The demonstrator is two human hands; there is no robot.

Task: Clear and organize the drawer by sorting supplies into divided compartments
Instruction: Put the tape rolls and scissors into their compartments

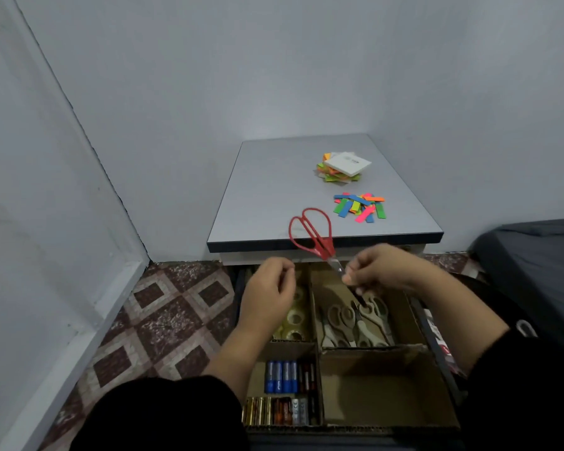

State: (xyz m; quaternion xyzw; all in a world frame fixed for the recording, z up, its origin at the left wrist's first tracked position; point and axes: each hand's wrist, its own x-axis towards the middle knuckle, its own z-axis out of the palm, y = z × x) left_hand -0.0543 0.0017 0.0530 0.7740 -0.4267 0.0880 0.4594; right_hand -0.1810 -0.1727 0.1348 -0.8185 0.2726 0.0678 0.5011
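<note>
My right hand (pixel 376 271) pinches the red-handled scissors (pixel 313 234) by their metal blades, handles pointing up and away over the table's front edge. Below it lies the open drawer with a cardboard divider (pixel 316 349). The back right compartment holds several grey-handled scissors (pixel 355 320). Tape rolls (pixel 293 320) fill the back left compartment, and batteries (pixel 285 392) fill the front left one. The front right compartment (pixel 378 388) shows only bare cardboard. My left hand (pixel 269 294) hovers above the tape rolls with fingers loosely curled, holding nothing.
On the grey table top (pixel 274 190) lie a pile of coloured paper strips (pixel 358 206) and a white pad on a stack of coloured notes (pixel 342 167). Walls close in on the left and behind. A dark bed edge (pixel 534 255) stands at the right.
</note>
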